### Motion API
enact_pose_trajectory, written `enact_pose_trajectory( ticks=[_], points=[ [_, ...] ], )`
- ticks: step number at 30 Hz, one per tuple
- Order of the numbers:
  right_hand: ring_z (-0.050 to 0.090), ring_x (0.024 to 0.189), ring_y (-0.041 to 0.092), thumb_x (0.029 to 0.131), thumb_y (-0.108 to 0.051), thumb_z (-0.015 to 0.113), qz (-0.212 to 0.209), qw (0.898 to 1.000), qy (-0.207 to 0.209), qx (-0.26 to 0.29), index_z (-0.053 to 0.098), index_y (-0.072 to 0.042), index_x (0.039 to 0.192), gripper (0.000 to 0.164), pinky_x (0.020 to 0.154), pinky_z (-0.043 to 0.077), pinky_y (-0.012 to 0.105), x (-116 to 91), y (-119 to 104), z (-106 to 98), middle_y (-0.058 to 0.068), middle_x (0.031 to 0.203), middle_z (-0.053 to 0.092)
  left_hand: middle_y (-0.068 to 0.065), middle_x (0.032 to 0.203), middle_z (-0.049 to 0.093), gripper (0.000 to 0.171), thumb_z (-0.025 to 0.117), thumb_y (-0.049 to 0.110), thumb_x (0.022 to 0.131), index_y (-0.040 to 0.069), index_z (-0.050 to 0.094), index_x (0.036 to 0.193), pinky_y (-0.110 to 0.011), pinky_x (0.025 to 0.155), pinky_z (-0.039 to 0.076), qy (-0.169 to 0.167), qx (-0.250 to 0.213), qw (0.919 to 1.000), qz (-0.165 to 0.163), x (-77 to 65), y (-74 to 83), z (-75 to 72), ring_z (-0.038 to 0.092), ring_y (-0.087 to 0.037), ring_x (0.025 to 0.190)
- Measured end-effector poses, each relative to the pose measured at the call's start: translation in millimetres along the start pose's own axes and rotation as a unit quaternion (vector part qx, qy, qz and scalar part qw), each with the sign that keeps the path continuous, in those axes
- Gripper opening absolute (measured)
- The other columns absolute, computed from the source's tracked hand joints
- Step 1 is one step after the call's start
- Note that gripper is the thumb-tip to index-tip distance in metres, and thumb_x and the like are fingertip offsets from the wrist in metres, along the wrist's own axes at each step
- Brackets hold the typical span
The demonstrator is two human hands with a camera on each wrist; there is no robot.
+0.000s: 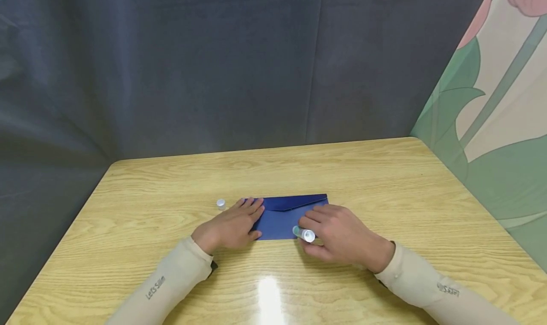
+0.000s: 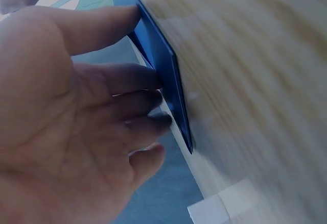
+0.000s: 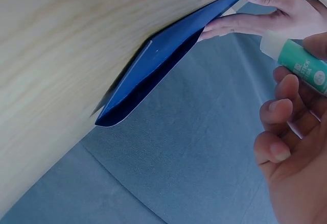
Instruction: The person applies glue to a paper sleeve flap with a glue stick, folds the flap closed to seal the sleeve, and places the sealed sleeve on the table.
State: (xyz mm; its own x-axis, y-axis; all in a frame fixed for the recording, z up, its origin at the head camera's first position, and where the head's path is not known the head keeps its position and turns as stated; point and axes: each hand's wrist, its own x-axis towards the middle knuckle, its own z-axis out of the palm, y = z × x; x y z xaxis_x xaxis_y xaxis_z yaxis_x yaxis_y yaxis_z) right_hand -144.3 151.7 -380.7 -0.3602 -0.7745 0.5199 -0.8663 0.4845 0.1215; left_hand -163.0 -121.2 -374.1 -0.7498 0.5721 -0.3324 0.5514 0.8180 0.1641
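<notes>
A blue envelope (image 1: pixel 275 226) lies on the wooden table, its darker pointed flap (image 1: pixel 284 203) along the far edge. In the right wrist view that flap curves away from the envelope body, leaving a gap. My left hand (image 1: pixel 235 224) rests on the envelope's left end with fingers extended. Over the right part, my right hand (image 1: pixel 339 232) holds a green and white glue stick (image 3: pixel 301 63) between thumb and index finger. Its other fingers (image 3: pixel 276 147) are loosely curled. A small white cap (image 1: pixel 221 204) stands just beyond my left hand.
The light wood table (image 1: pixel 363 173) reaches back to a dark grey curtain (image 1: pixel 222 69). At the right hangs a cloth with a floral pattern (image 1: pixel 513 125).
</notes>
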Motion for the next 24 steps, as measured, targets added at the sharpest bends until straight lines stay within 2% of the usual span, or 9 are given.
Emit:
enact_pose_trajectory(
  ticks=[8, 18, 21, 24],
  points=[
    [0.051, 0.066, 0.005, 0.078, -0.032, 0.072, 0.001, 1.000, -0.001, 0.000, 0.061, -0.019, 0.086, 0.018, 0.062, 0.050, 0.023, 0.0, -0.6, 1.1, -0.012, 0.075, 0.056, -0.007, 0.168, 0.014, 0.064, 0.052, 0.032, 0.104, 0.003, 0.028, 0.155, -0.042, 0.125, 0.021, 0.004, -0.055, 0.9985, -0.002, 1.2, -4.3, 0.6, 0.012, -0.025, 0.156],
    [0.051, 0.065, 0.006, 0.078, -0.033, 0.071, -0.010, 1.000, 0.001, -0.010, 0.061, -0.019, 0.085, 0.018, 0.064, 0.051, 0.024, 0.5, -0.4, -0.2, -0.011, 0.074, 0.054, -0.009, 0.168, 0.011, 0.065, 0.052, 0.033, 0.104, 0.003, 0.027, 0.156, -0.043, 0.126, 0.019, -0.002, -0.059, 0.9982, -0.005, 3.1, -1.1, -0.3, 0.010, -0.026, 0.156],
    [0.049, 0.064, 0.007, 0.078, -0.032, 0.071, -0.014, 1.000, 0.003, -0.012, 0.060, -0.019, 0.084, 0.018, 0.063, 0.050, 0.024, 0.3, 0.0, -0.1, -0.010, 0.073, 0.052, -0.006, 0.168, 0.011, 0.066, 0.052, 0.035, 0.104, 0.005, 0.026, 0.157, -0.042, 0.126, 0.018, -0.004, -0.060, 0.9981, -0.012, 4.3, -1.5, 0.3, 0.010, -0.024, 0.156],
    [0.051, 0.065, 0.007, 0.078, -0.032, 0.071, -0.017, 1.000, 0.002, -0.014, 0.060, -0.018, 0.084, 0.019, 0.064, 0.051, 0.024, 0.2, -0.3, 0.5, -0.010, 0.073, 0.053, -0.004, 0.168, 0.012, 0.064, 0.052, 0.033, 0.104, 0.011, 0.026, 0.158, -0.042, 0.124, 0.024, 0.003, -0.055, 0.9983, -0.016, 5.3, -0.8, 0.9, 0.014, -0.023, 0.156]
  ],
)
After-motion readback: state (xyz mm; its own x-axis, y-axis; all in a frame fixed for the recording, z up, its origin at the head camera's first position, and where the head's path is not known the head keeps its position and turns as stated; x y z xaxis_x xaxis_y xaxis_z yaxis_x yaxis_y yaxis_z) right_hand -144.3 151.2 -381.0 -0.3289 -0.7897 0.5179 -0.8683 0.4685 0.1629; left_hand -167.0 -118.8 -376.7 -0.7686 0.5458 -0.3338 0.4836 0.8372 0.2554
